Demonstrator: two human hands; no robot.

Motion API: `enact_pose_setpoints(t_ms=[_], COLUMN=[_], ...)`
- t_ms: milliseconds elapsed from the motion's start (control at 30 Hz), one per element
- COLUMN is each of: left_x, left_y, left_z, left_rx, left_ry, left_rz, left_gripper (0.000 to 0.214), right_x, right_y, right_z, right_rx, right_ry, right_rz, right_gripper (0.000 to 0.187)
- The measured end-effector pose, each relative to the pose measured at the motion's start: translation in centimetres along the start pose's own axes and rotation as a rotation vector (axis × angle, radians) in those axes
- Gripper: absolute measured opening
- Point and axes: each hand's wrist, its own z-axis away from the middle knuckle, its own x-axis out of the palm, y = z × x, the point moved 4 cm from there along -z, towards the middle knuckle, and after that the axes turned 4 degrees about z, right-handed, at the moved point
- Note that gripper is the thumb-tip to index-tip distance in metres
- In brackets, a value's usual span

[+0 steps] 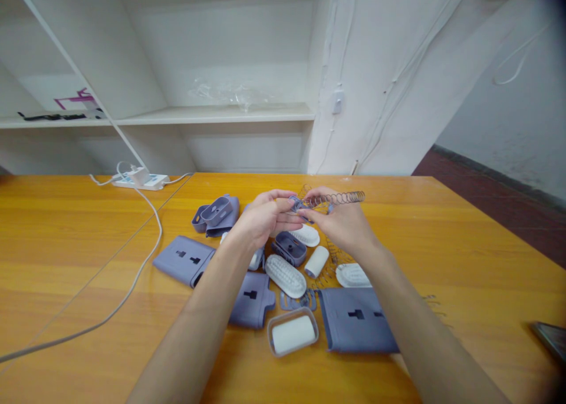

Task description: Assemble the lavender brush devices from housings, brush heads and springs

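My left hand (pixel 275 214) pinches a small blue-grey plastic piece (pixel 300 206) above the middle of the table. Close against it, my right hand (pixel 338 224) has its fingers closed on a thin metal coil spring (pixel 349 197), whose free end sticks out to the right. The two hands nearly meet, and the fingers partly hide the piece. Below them lie white oval ridged parts (pixel 285 276), a dark blue-grey oval cup (pixel 289 248) and a white cylinder (pixel 317 261). More loose springs (pixel 336 256) lie tangled beneath my right hand.
Blue-grey plastic housings (pixel 358 318) lie around the parts, with more housings (pixel 184 258) at left. A clear tray (pixel 292 332) with a white block stands in front. A power strip (pixel 141 178) trails a cable (pixel 154 227) across the left; a dark device (pixel 550 336) sits at right.
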Motion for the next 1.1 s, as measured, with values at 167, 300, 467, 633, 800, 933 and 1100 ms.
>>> enact_pose_setpoints(t_ms=[167, 300, 467, 633, 800, 933, 1100], left_x=[0.0, -0.2, -0.3, -0.3, -0.3, -0.4, -0.4], left_y=[0.1, 0.2, 0.1, 0.0, 0.0, -0.1, -0.1], left_z=[0.0, 0.0, -0.1, -0.2, -0.1, -0.2, -0.2], left_rx=[0.003, -0.008, -0.028, -0.025, -0.031, -0.033, -0.017], left_ry=[0.004, 0.008, 0.005, 0.027, 0.035, 0.056, 0.071], left_rz=[0.044, 0.054, 0.003, -0.056, -0.099, -0.125, -0.159], left_gripper=[0.022, 0.021, 0.021, 0.019, 0.019, 0.020, 0.023], right_x=[-0.3, -0.5, -0.2, 0.0, -0.3, -0.6, -0.8], right_y=[-0.5, -0.8, -0.8, -0.5, -0.8, -1.2, -1.5], right_z=[0.2, 0.3, 0.2, 0.2, 0.2, 0.2, 0.2], right_rx=[-0.081, -0.175, -0.142, -0.118, -0.130, -0.134, -0.139], right_ry=[0.010, 0.004, -0.041, -0.063, -0.109, -0.131, -0.140], right_rz=[0.075, 0.055, 0.044, 0.017, -0.020, -0.023, 0.016], right_gripper=[0.011, 0.012, 0.015, 0.018, 0.021, 0.021, 0.022])
